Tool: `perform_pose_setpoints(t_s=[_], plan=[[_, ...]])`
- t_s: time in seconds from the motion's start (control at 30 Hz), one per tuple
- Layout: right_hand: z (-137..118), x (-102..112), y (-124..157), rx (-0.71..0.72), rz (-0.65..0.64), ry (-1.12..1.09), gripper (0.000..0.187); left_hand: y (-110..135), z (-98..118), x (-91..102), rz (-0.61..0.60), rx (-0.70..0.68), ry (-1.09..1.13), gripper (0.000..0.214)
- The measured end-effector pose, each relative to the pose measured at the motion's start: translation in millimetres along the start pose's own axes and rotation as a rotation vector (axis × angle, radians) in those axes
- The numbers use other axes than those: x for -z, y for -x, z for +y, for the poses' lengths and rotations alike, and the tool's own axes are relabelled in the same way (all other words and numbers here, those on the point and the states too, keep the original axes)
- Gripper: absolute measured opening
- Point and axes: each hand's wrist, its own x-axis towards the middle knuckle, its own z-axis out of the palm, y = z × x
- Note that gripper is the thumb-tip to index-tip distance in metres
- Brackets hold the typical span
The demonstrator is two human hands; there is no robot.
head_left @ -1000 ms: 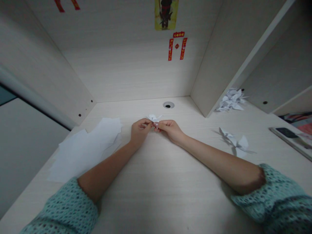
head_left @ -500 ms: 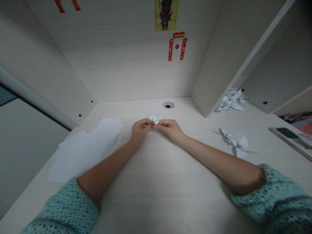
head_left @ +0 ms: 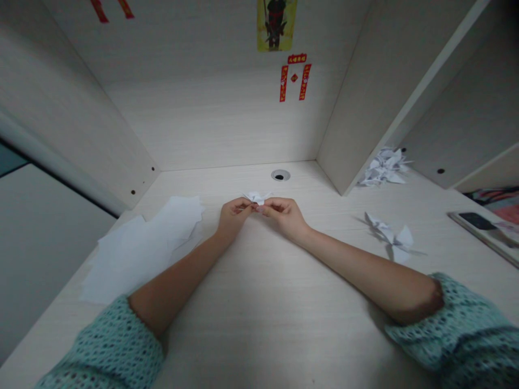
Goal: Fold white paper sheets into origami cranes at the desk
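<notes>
A small white folded-paper crane [head_left: 255, 197] is pinched between both hands near the back of the desk. My left hand [head_left: 234, 217] grips its left side with thumb and fingers pressed together. From the other side, my right hand [head_left: 287, 217] pinches it, the thumb and fingertips meeting those of the left hand. Thin points of the paper stick out above the fingertips; its lower part is hidden by them. To the right lie folded paper cranes [head_left: 399, 242], apart from my right hand. A stack of white paper sheets [head_left: 150, 248] lies beside my left forearm.
A heap of white folded-paper pieces [head_left: 387, 166] sits behind the upright divider [head_left: 344, 135]. At the far right is a flat tablet-like object with a dark item [head_left: 478, 220] on it. A round cable hole [head_left: 280, 175] lies behind my hands.
Both hands keep their pinch in nearly the same place. The folded paper and my right fingertips have shifted very slightly; everything else stays put.
</notes>
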Motion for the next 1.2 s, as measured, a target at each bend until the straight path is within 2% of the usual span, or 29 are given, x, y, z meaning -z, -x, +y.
perform_pose_setpoints(t_s=[0.1, 0.17, 0.23, 0.3, 0.37, 0.5, 0.63, 0.77, 0.87, 1.0, 1.2], plan=[[0.7, 1.4, 0.9, -0.015, -0.023, 0.056, 0.029, -1.2, -3.5, 1.5, 0.027, -0.007, -0.013, 0.013], [1.0, 3.6, 0.5, -0.029, -0.013, 0.061, 0.040, -2.1, -6.8, 2.3, 0.062, -0.005, -0.034, 0.016], [1.8, 6.7, -1.5, -0.036, 0.065, 0.039, 0.055, -2.5, -9.5, 2.4, 0.093, 0.008, -0.049, 0.018], [3.7, 10.0, -5.0, -0.035, 0.182, -0.004, 0.063, -2.2, -10.5, 1.7, 0.079, 0.024, -0.044, 0.020], [6.7, 12.6, -8.7, -0.051, 0.249, -0.051, 0.061, -0.8, -9.5, 0.7, 0.016, 0.026, -0.030, 0.020], [12.0, 14.8, -12.1, -0.125, 0.186, -0.066, 0.052, 2.7, -5.5, -0.5, -0.098, 0.003, -0.058, 0.019], [12.3, 16.5, -12.1, -0.071, 0.124, -0.009, 0.042, 2.3, -7.9, -0.4, -0.104, -0.007, -0.118, 0.018], [10.3, 17.7, -13.5, -0.056, 0.188, -0.012, 0.034, -0.8, -14.6, -1.0, -0.078, 0.001, -0.012, 0.020], [9.0, 16.7, -14.6, -0.083, 0.214, -0.024, 0.038, -1.5, -14.2, -2.1, -0.095, -0.003, 0.036, 0.018], [7.2, 16.0, -15.0, -0.151, 0.139, -0.087, 0.044, 0.3, -8.5, -3.2, -0.147, -0.017, 0.052, 0.015], [7.4, 21.3, -16.1, -0.206, -0.128, -0.160, 0.056, 4.2, -3.1, -4.1, -0.286, 0.006, 0.045, 0.023]])
